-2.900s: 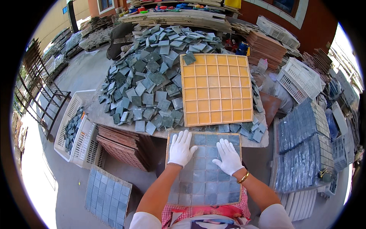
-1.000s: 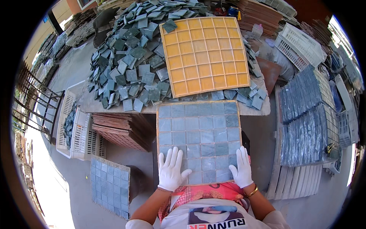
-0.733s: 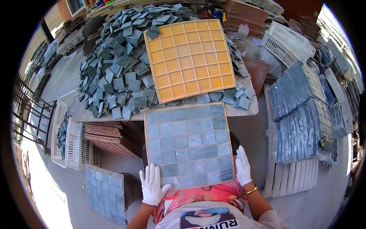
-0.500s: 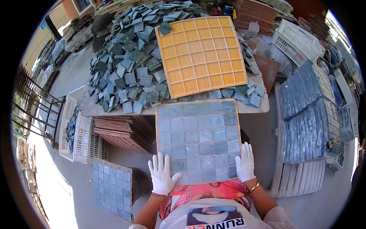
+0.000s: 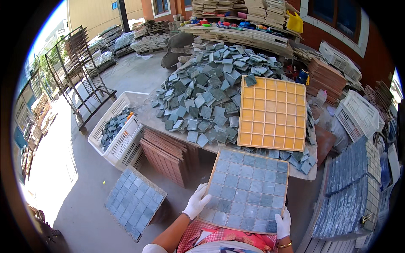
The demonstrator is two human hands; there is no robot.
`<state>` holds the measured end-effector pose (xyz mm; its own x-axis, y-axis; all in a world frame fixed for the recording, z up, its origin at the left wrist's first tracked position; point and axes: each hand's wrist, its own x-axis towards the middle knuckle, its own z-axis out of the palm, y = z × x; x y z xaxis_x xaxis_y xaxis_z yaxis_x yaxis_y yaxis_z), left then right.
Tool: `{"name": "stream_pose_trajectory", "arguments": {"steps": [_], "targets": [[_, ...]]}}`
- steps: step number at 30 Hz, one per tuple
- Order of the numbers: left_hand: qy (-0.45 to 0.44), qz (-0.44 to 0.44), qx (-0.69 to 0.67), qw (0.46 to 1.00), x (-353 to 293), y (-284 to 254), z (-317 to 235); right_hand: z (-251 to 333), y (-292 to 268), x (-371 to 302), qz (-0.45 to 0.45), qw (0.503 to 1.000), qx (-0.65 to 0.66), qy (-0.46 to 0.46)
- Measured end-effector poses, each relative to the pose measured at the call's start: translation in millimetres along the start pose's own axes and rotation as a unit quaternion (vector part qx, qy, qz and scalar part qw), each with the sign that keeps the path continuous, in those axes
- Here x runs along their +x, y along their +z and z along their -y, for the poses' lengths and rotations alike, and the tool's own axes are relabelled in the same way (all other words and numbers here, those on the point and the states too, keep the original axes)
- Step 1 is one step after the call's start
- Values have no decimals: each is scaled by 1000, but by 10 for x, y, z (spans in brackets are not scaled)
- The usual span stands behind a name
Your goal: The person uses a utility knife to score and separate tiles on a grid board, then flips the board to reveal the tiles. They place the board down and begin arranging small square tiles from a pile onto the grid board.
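A shallow square tray (image 5: 288, 177) filled with rows of grey-green stone tiles lies slightly tilted in front of my body. My left hand (image 5: 197, 202), in a white glove, grips its left edge near the lower corner, with the thumb over the tiles. At the lower right corner my right hand (image 5: 283, 222), also gloved, is closed round the edge; its fingers are partly hidden. Beyond the tray, a yellow grid mould (image 5: 272, 114) with unfilled squares rests on the worktable (image 5: 168, 128), one loose tile (image 5: 250, 80) on its top left corner.
A heap of loose tiles (image 5: 206, 92) covers much of the table. To the left stand a white crate (image 5: 126, 145) with tiles, brown grid moulds (image 5: 164, 158) and a tiled panel (image 5: 134, 202). Wrapped tile stacks (image 5: 346, 194) are on the right. A metal rack (image 5: 80, 84) stands farther off.
The view has swung left and up, so things appear farther right and lower. My hands have gone from lying flat along the tiled tray's sides to gripping it, and the tray is now turned slightly.
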<state>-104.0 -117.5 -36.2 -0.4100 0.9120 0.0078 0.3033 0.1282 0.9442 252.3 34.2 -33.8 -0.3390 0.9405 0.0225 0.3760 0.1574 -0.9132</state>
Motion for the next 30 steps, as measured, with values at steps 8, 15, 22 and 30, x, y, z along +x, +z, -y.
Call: {"name": "stream_pose_trajectory", "arguments": {"steps": [8, 15, 22, 30], "targets": [[-182, 78, -619, 760, -507, 73, -329, 229, -428, -147, 63, 995, -18, 75], [-315, 58, -578, 751, -1197, -35, -239, 811, -232, 132, 123, 974, -162, -97], [-232, -246, -542, 769, -2073, -360, -238, 1113, 478, 682, 227, 966, 105, -72], [-94, -464, -504, 722, -2821, -983, 241, -241, 670, 811, 232, 963, -99, -99]]}}
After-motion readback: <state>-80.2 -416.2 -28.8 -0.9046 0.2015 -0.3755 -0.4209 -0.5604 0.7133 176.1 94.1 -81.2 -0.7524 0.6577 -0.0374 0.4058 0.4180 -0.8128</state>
